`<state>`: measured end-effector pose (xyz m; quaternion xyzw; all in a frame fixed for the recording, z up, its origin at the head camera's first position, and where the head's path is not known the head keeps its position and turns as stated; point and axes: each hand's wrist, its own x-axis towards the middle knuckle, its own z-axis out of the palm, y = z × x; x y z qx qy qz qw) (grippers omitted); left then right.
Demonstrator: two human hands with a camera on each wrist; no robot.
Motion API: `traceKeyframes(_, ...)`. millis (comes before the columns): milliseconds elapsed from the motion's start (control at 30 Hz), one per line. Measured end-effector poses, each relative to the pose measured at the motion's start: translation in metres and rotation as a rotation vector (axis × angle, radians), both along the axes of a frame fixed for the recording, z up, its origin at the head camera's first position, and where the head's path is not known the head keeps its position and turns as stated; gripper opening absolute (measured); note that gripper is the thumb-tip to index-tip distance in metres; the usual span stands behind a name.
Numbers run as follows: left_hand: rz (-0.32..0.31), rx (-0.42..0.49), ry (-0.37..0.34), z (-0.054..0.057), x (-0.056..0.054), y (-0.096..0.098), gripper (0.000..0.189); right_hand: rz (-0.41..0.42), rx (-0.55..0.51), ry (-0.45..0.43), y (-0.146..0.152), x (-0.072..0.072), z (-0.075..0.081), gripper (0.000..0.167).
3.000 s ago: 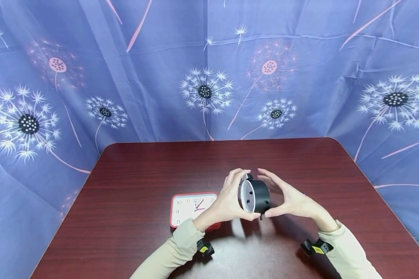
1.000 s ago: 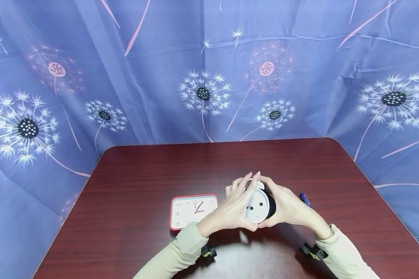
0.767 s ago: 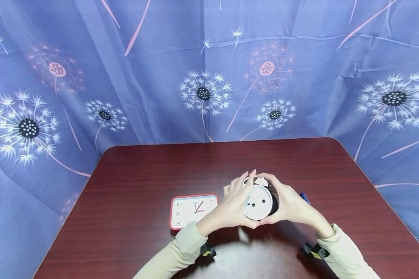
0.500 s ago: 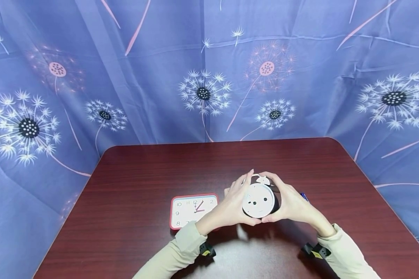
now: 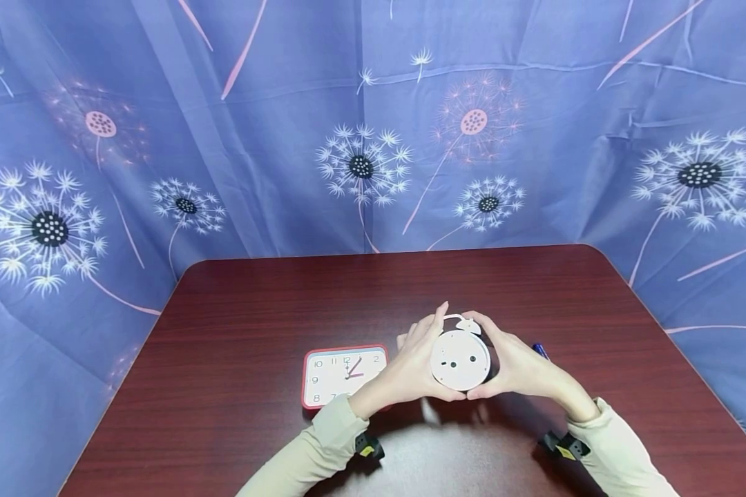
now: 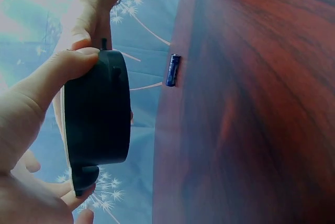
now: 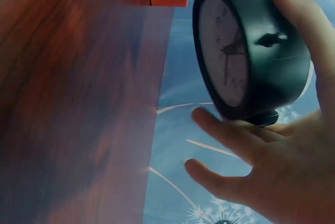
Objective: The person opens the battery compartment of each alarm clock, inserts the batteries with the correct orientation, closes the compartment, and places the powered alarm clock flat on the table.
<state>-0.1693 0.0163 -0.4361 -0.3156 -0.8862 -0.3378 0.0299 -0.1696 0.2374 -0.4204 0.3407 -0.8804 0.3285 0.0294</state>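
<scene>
My left grip (image 5: 415, 366) and right grip (image 5: 522, 362) hold the alarm clock (image 5: 461, 373) by its round side, the best spot, I think, since it looks light, hard and slippery.

Both hands, the left hand (image 5: 413, 366) and the right hand (image 5: 525, 362), are bare. Behind the left, a plain cream sleeve (image 5: 298, 459) ends in a broad, creased cuff (image 5: 339, 417); behind the right, a matching sleeve (image 5: 628, 459) shows similar folds. On each wrist's inner side sits a small, blocky black device (image 5: 368, 447), (image 5: 564, 446) with a yellow patch.
</scene>
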Motion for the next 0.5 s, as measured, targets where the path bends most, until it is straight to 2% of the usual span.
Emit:
traceKeyframes(300,0.019,-0.084,0.039,-0.0026,-0.0004,0.0025,0.138,-0.034,0.117,0.088,-0.0014,-0.0010,-0.0015,0.110)
traceKeyframes(500,0.029,-0.167,0.083,-0.0040,-0.0019,0.0038,0.130,-0.070,0.175,0.103,-0.0051,0.0008,-0.0016,0.104)
